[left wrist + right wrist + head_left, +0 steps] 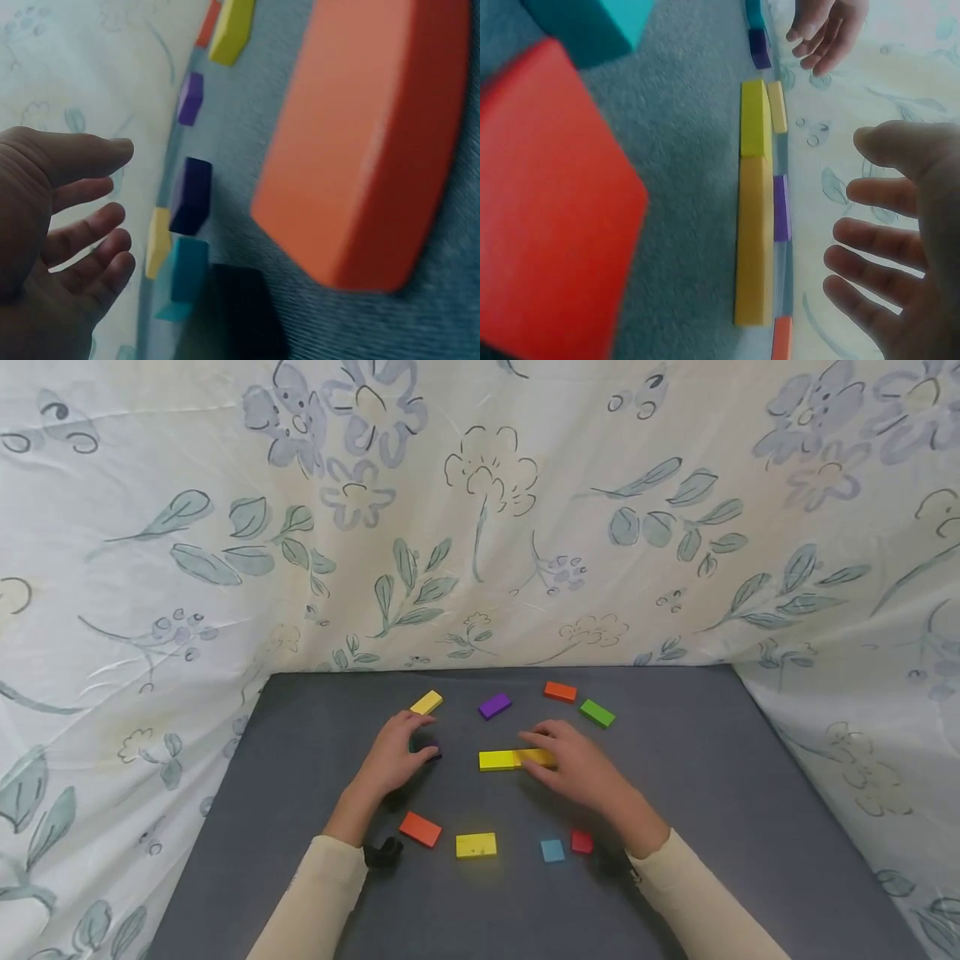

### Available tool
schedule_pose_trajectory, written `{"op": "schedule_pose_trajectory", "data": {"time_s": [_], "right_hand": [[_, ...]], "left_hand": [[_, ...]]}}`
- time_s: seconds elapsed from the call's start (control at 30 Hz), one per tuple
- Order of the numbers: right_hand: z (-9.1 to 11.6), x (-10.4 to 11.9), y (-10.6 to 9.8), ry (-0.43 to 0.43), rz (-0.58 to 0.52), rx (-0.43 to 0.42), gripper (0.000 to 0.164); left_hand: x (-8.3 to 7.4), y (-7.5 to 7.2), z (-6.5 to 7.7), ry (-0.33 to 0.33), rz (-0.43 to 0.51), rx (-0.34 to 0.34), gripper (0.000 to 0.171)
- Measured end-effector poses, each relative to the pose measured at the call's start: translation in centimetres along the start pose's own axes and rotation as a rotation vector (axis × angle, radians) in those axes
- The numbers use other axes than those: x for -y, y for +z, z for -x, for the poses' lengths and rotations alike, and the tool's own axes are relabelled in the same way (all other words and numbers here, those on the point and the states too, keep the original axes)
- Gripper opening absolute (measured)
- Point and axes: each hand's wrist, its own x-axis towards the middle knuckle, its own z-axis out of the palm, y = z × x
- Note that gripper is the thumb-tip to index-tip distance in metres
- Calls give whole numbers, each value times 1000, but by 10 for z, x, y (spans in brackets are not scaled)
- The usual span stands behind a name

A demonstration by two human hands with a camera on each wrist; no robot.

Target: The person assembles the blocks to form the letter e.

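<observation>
My left hand (392, 758) hovers at the left with fingers and thumb apart, holding nothing. Nearest it are a dark blue block (192, 196), a teal block (182, 277) and a pale yellow block (427, 702); in the head view the hand partly hides the dark one and covers the teal one. My right hand (577, 764) is over the right part of a yellow row, its fingers spread and curved. In the right wrist view this row is a yellow block (754, 120) touching a yellow-orange block (754, 240) end to end, and the hand appears apart from both.
Behind the row lie a purple block (495, 706), an orange block (560, 692) and a green block (597, 713). Nearer are an orange-red block (420, 829), a yellow block (476, 846), a light blue block (552, 851) and a red block (582, 842). Floral cloth (487, 527) surrounds the dark tabletop (675, 735).
</observation>
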Motion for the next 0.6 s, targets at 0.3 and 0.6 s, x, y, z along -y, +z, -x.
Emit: {"op": "schedule_pose_trajectory", "data": {"time_s": [0.3,0.6], "right_hand": [[2,7,13,-77,51,28,47],[3,9,25,-57,87,102,42]], "left_hand": [[13,7,3,-1,-2,28,47],[15,14,2,23,-104,64,42]]}}
